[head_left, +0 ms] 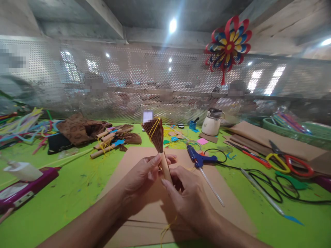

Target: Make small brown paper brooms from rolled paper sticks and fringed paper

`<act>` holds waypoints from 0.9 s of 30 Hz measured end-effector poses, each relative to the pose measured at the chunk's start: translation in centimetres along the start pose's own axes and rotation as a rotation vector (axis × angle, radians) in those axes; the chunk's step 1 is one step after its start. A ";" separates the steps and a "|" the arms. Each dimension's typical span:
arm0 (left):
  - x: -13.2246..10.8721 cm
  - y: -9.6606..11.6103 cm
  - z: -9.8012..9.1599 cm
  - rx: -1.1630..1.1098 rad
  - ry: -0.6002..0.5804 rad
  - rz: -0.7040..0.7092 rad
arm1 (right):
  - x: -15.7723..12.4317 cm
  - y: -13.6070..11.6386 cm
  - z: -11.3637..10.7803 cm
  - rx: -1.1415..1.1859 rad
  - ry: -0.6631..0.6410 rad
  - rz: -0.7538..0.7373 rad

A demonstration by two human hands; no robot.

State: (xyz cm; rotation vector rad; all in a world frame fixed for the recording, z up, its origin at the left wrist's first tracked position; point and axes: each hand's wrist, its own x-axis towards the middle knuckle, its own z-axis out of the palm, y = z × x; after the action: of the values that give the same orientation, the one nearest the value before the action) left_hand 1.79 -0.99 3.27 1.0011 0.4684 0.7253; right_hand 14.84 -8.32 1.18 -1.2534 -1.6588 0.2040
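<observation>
Between my two hands I hold a small brown folded paper fan (156,135) upright, its pleats at the top and a rolled tan paper handle (166,167) below. A yellow string loops over the pleats. My left hand (146,170) pinches the fan where pleats and handle meet. Lower down, the fingers of my right hand (184,187) close on the handle. Under both hands lies a sheet of brown cardboard (144,210). A blue glue gun (199,156) with a clear glue stick rests just right of my hands.
Several similar fans (113,139) lie at the left beside a brown patterned cloth bag (77,129). A purple power strip (31,189) sits at far left. To the right are scissors (289,163), a pen-like cutter (262,191), a black cord and a white kettle (210,123).
</observation>
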 end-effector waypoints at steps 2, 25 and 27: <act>0.2 0.0 -0.2 0.016 -0.054 -0.001 | 0.0 0.0 0.0 0.000 0.011 -0.011; 0.0 -0.1 -0.4 -0.143 -0.107 0.036 | -0.1 0.3 0.4 -0.026 0.020 -0.031; 0.2 0.5 -0.8 -0.125 -0.110 0.105 | -0.1 0.3 0.4 -0.022 0.011 -0.025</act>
State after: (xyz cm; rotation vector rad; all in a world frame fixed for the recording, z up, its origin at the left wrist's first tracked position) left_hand 1.28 -0.23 3.34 0.9473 0.2732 0.7803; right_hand 14.76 -8.14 0.71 -1.2477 -1.6707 0.1633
